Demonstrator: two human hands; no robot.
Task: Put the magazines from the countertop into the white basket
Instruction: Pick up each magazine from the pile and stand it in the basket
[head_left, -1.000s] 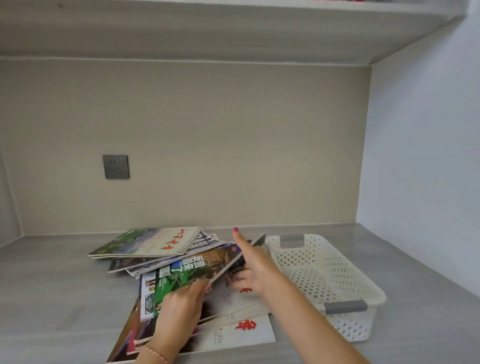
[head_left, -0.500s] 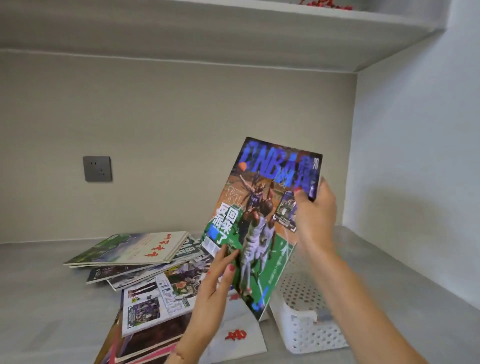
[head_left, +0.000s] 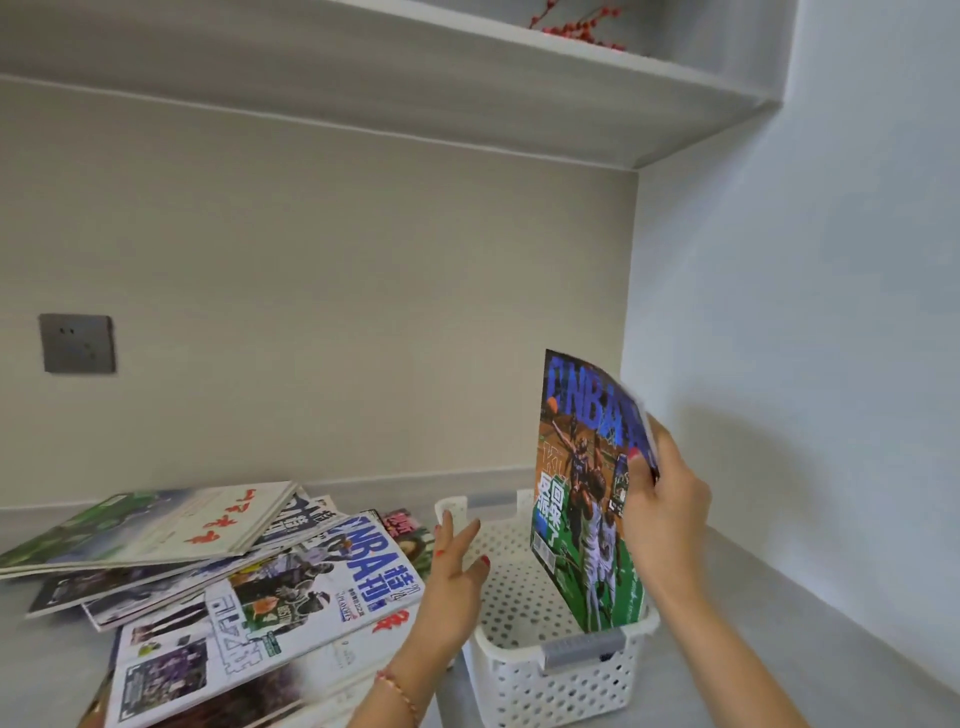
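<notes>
A basketball magazine with a blue title and green court (head_left: 582, 493) stands upright, its lower edge down inside the white perforated basket (head_left: 524, 670) along the right side. My right hand (head_left: 662, 512) grips its upper right edge. My left hand (head_left: 452, 577) hovers with relaxed fingers over the basket's left rim and holds nothing. A loose pile of magazines (head_left: 260, 587) lies on the grey countertop (head_left: 47, 670) left of the basket, a white basketball issue on top.
The beige back wall carries a grey socket plate (head_left: 77, 343). A white side wall (head_left: 831, 364) closes the corner to the right of the basket. A shelf (head_left: 467, 62) with red berry twigs hangs overhead.
The blue-titled magazine came off the pile, rose in both hands, then moved right and down into the basket. My left hand has let it go.
</notes>
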